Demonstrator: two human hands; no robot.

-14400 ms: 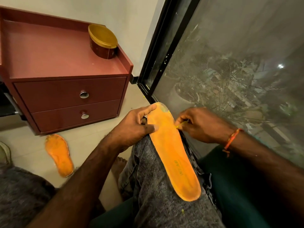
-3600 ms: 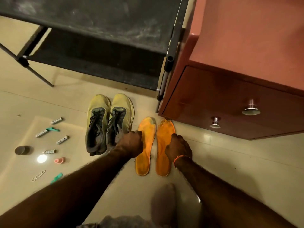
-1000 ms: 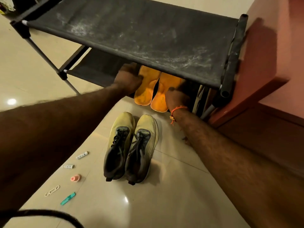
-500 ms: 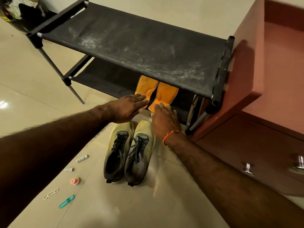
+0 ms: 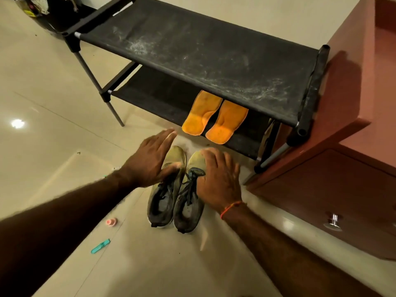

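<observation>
Two orange insoles, the left insole (image 5: 200,113) and the right insole (image 5: 228,123), lie side by side on the lower shelf (image 5: 158,97) of a black shoe rack (image 5: 214,52), heels sticking out toward me. A pair of yellow-green shoes stands on the floor in front of the rack: the left shoe (image 5: 165,202) and the right shoe (image 5: 188,213). My left hand (image 5: 152,159) hovers with straight fingers over the left shoe's toe. My right hand (image 5: 218,179) lies spread over the right shoe's toe and laces. Neither hand holds anything.
A reddish-brown drawer cabinet (image 5: 342,168) with metal knobs stands right of the rack. On the tiled floor at the left lie a teal clip (image 5: 100,246) and a small pink cap (image 5: 111,221). A dark bag (image 5: 42,11) sits at the far left.
Both hands have drawn back from the insoles on the lower shelf and now sit over the toes of the shoes. The insoles stay on the shelf.
</observation>
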